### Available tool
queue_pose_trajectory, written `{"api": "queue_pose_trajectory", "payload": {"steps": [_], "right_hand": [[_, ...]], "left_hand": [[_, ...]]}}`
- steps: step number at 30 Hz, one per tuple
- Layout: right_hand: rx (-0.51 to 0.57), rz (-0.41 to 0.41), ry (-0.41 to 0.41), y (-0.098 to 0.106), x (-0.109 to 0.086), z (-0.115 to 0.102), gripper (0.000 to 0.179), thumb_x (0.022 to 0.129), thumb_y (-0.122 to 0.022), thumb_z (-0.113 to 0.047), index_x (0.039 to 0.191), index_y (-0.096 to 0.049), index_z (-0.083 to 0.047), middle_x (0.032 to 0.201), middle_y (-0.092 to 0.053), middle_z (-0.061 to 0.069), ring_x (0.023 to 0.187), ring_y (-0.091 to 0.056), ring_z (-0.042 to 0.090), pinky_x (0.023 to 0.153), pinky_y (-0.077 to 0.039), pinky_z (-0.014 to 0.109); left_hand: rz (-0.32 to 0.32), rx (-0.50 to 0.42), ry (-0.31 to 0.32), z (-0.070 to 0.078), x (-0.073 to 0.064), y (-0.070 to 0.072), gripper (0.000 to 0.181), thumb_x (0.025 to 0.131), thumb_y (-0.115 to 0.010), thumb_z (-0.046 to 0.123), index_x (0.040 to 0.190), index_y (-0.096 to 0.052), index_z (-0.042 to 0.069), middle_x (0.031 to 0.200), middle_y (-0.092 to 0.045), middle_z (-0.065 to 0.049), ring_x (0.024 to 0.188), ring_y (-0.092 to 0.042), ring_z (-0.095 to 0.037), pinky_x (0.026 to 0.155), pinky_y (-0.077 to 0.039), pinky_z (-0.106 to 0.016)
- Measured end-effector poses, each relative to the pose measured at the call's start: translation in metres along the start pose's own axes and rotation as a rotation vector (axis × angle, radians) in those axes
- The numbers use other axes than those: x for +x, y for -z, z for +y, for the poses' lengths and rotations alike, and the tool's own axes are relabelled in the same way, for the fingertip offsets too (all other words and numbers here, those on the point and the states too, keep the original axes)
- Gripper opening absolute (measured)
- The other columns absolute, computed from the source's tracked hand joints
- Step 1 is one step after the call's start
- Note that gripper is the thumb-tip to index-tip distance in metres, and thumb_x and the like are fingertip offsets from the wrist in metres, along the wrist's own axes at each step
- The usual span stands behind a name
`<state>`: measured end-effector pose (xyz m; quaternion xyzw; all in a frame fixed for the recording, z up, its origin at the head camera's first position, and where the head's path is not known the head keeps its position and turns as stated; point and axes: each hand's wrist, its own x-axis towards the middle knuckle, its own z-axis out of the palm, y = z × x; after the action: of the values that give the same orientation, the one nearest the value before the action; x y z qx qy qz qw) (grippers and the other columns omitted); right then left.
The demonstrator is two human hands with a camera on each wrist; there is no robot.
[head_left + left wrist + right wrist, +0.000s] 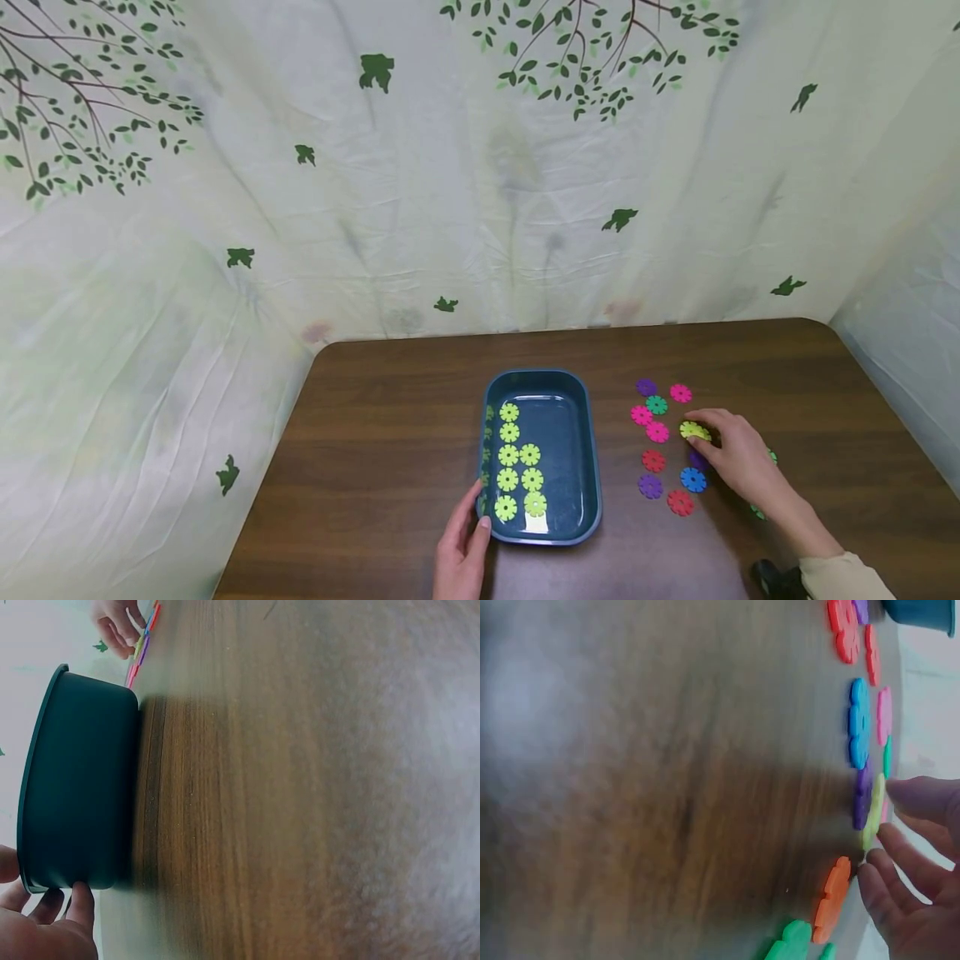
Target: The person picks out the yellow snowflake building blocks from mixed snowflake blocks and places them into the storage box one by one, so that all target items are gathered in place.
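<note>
A dark blue tray [567, 467] stands on the table. My left hand [461, 552] grips its near left corner, the thumb at the rim and the fingers against the outer wall, as the left wrist view shows. Inside lie several yellow flower-shaped discs [530, 455] in two columns toward the left side. To the right of the tray, my right hand [742, 458] pinches a yellow flower disc [691, 429] between thumb and fingertips, low over the table. Close by the hand lie a purple disc [863, 796] and a blue disc [693, 480].
Scattered around the right hand are pink [657, 432], red [680, 502], green [656, 405] and orange [832, 900] flower discs. A black object [772, 577] sits by the right sleeve. Leaf-printed cloth [525, 208] hangs behind the wooden table [390, 433].
</note>
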<state>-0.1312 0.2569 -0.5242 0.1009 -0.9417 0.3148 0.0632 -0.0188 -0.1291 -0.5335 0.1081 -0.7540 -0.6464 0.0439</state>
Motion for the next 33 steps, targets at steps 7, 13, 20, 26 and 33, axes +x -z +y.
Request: {"api": "queue_pose_trajectory", "payload": {"steps": [7,13,20,26,33], "right_hand": [[-0.015,-0.057,-0.049,0.0009,0.0048,0.0041,0.035,0.084,-0.075,-0.003,0.117,-0.066,0.004,0.107,-0.062,0.021,0.086,-0.060,0.030,0.069,-0.052,0.048],[0.009,-0.076,-0.075,0.0016,0.0079,0.0066,0.030,0.084,-0.074,-0.001,0.112,-0.066,0.005,0.104,-0.059,0.021,0.089,-0.061,0.033,0.072,-0.053,0.050],[0.017,-0.017,-0.094,0.0041,0.0081,0.0065,0.021,0.084,-0.073,0.002,0.104,-0.068,0.002,0.093,-0.060,0.010,0.081,-0.057,0.025,0.065,-0.051,0.038],[0.015,0.011,-0.109,0.0064,0.0089,0.0069,0.016,0.087,-0.070,-0.001,0.103,-0.068,-0.001,0.085,-0.062,0.004,0.076,-0.054,0.021,0.060,-0.047,0.030],[0.028,0.033,-0.104,0.0084,0.0070,0.0007,0.017,0.087,-0.070,0.000,0.104,-0.069,-0.002,0.085,-0.064,0.003,0.076,-0.058,0.021,0.061,-0.049,0.030]], "left_hand": [[0.002,0.001,-0.013,-0.0006,-0.0005,-0.0002,0.046,0.096,-0.058,0.001,0.140,-0.055,0.012,0.144,-0.051,-0.011,0.134,-0.042,-0.026,0.100,-0.034,-0.013],[0.004,0.009,0.006,0.0007,-0.0005,-0.0006,0.045,0.096,-0.058,0.002,0.140,-0.055,0.013,0.144,-0.051,-0.010,0.134,-0.042,-0.026,0.100,-0.034,-0.013],[-0.001,0.009,0.021,0.0025,0.0002,-0.0008,0.045,0.097,-0.058,0.003,0.140,-0.055,0.014,0.144,-0.050,-0.010,0.135,-0.042,-0.027,0.099,-0.033,-0.012],[-0.003,0.012,0.029,0.0032,0.0001,-0.0009,0.045,0.097,-0.057,0.003,0.141,-0.054,0.013,0.145,-0.050,-0.010,0.136,-0.041,-0.027,0.101,-0.033,-0.014],[-0.006,0.011,0.034,0.0042,-0.0001,-0.0005,0.045,0.097,-0.058,0.005,0.141,-0.054,0.014,0.146,-0.049,-0.010,0.136,-0.040,-0.028,0.103,-0.034,-0.019]]}}
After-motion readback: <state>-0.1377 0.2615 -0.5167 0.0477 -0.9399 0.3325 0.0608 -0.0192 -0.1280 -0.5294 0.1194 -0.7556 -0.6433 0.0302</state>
